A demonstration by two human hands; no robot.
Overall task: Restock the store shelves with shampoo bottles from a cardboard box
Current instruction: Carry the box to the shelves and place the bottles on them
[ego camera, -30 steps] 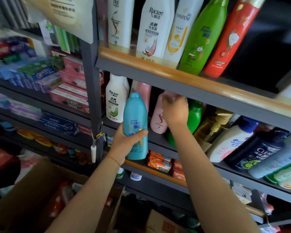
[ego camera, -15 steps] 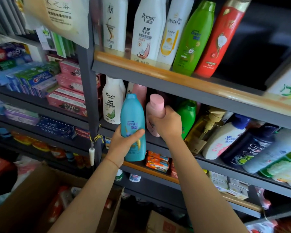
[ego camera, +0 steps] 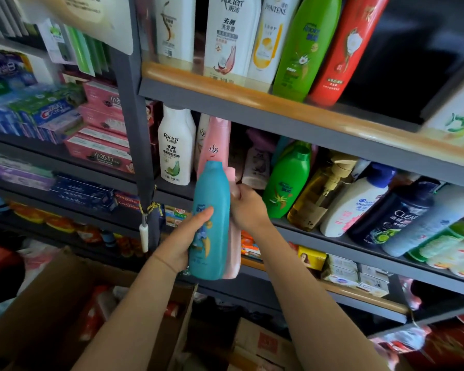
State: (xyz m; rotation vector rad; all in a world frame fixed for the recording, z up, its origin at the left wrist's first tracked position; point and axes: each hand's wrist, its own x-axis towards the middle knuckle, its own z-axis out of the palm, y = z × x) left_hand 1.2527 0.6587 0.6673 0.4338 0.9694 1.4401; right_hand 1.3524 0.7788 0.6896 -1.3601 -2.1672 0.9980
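Observation:
My left hand [ego camera: 188,236] grips a teal shampoo bottle [ego camera: 212,218] upright in front of the middle shelf [ego camera: 332,238]. Right behind the teal bottle is a pale pink bottle [ego camera: 232,253], mostly hidden; my right hand [ego camera: 248,207] holds it near its top. Both bottles are off the shelf, at its front edge. A taller pink bottle [ego camera: 214,145] and a white Raclen bottle [ego camera: 176,148] stand on the shelf just behind them. An open cardboard box [ego camera: 51,311] sits low at the left under my left arm.
The middle shelf holds a green bottle [ego camera: 288,180], an amber pump bottle [ego camera: 319,194], and white and dark bottles leaning to the right. The upper shelf [ego camera: 225,89] carries a row of tall bottles. Toothpaste boxes [ego camera: 51,113] fill the left rack beyond a grey post [ego camera: 134,129].
My right hand has pulled the pale pink bottle off the shelf and brought it down beside the teal bottle. The left hand with the teal bottle has stayed roughly in place.

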